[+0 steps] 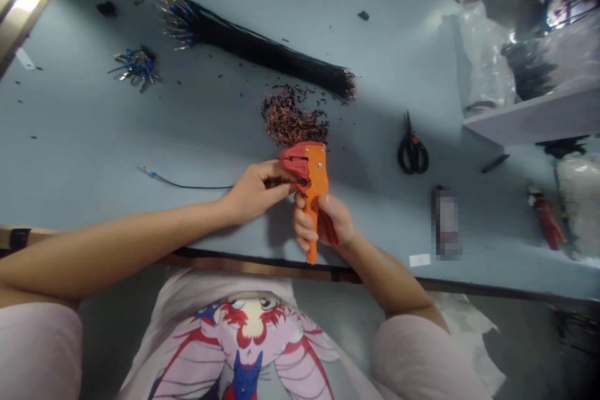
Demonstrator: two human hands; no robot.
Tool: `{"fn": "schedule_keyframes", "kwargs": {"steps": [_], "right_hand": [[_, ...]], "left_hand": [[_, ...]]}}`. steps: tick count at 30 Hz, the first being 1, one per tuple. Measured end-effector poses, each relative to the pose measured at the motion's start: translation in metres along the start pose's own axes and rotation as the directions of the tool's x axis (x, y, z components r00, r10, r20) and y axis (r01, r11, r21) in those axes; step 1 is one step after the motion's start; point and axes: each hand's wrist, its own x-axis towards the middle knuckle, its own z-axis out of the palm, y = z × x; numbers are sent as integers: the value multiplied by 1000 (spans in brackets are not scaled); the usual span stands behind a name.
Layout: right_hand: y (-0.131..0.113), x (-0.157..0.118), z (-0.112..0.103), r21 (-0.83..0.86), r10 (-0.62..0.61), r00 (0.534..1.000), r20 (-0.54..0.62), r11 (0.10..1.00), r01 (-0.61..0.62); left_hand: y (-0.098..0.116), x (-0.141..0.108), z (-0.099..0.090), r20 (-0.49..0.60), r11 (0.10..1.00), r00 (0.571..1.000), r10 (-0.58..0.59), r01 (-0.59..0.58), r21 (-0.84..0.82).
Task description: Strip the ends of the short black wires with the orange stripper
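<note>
My right hand is wrapped round the handles of an orange and red wire stripper, whose head points away from me. My left hand pinches a thin black wire at the tool's red jaws; the wire's end inside the jaws is hidden. The wire trails left to a blue and metal terminal on the table. Just beyond the tool's head lies a pile of copper and black scraps. Behind it lies a long bundle of black wires with bare copper ends on the right.
A small cluster of blue terminals sits at the left. Black scissors, a blurred-out object and a red-handled tool lie to the right. Plastic bags stand on a raised shelf. The table's front edge is near me.
</note>
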Motion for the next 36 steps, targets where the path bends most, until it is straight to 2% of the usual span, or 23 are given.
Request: {"fn": "schedule_keyframes", "kwargs": {"steps": [16, 19, 22, 26, 30, 33, 36], "right_hand": [[-2, 0, 3, -44, -8, 1000, -6, 999, 8], [-7, 3, 1, 14, -20, 997, -78, 1000, 21], [-15, 6, -3, 90, -50, 987, -154, 994, 65], [-25, 6, -7, 115, -103, 972, -210, 985, 129], [-27, 2, -5, 55, -162, 973, -165, 983, 173], [-24, 2, -5, 18, -181, 972, -149, 982, 185], [-21, 5, -9, 18, -190, 973, -129, 981, 194]], "left_hand": [[-1, 1, -1, 2, 999, 1000, -16, 16, 28], [1, 3, -4, -15, 992, 998, -68, 70, 103], [3, 6, -9, -25, 960, 995, -98, 101, 261], [5, 10, -18, -42, 919, 999, -26, 40, 393], [5, 18, -32, -98, 885, 992, 81, -26, 465], [4, 25, -44, -179, 829, 963, 203, -71, 555], [4, 30, -51, -265, 791, 926, 269, -55, 609]]}}
